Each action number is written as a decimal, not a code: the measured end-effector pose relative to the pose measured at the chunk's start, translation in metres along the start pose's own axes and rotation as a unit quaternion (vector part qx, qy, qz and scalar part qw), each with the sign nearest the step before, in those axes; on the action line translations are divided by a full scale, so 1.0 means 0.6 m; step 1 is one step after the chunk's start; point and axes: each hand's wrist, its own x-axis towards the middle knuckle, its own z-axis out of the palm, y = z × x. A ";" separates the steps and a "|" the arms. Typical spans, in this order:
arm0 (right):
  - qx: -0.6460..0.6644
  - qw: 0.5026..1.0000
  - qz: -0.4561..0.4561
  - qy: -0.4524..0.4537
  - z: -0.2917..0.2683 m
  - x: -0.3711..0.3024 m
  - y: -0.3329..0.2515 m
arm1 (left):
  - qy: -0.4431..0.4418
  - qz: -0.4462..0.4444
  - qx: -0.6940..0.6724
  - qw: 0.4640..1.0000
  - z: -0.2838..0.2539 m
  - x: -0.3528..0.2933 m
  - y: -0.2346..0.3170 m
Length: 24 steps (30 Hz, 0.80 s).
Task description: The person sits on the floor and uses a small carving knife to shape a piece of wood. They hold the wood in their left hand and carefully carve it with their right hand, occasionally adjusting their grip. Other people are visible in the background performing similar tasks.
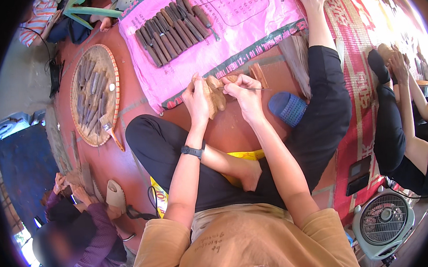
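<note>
My left hand (196, 99) is closed round a lumpy light-brown wooden carving (217, 103), holding it up in front of my crossed leg. My right hand (245, 94) pinches a thin dark carving tool (256, 88), its shaft sticking out to the right past the fingers. The right fingers are close against the carving's right side; whether the tool's working end touches the wood is hidden. Just beyond the hands, a pink printed sheet (173, 87) bears a row of wooden-handled carving tools (172, 31).
Left stands a round woven tray (116, 80) with more tools and a flat brush (110, 131). Right of my hands are a blue holed object (288, 109) and a wood slab (297, 64). A fan (384, 219) sits lower right. Other people work at left (96, 236) and right (407, 123).
</note>
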 end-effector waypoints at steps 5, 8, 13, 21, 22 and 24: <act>-0.025 0.999 -0.015 0.038 0.015 0.000 -0.002 | -0.008 0.003 0.004 1.000 0.006 -0.002 0.006; -0.023 0.999 -0.023 -0.003 -0.004 -0.003 0.002 | -0.005 0.021 0.024 0.999 0.002 -0.001 0.004; -0.018 0.999 0.013 0.036 0.020 -0.009 -0.020 | -0.002 0.028 0.011 1.000 0.004 -0.002 0.006; 0.001 1.000 -0.019 0.011 -0.002 -0.016 -0.002 | -0.020 0.004 0.036 0.999 0.001 0.002 0.011; 0.024 1.000 0.011 0.016 0.001 -0.016 -0.009 | -0.018 0.006 0.039 0.999 0.000 0.003 0.011; -0.014 0.999 0.026 0.040 0.016 -0.018 -0.022 | -0.022 -0.008 0.008 1.000 0.001 0.002 0.010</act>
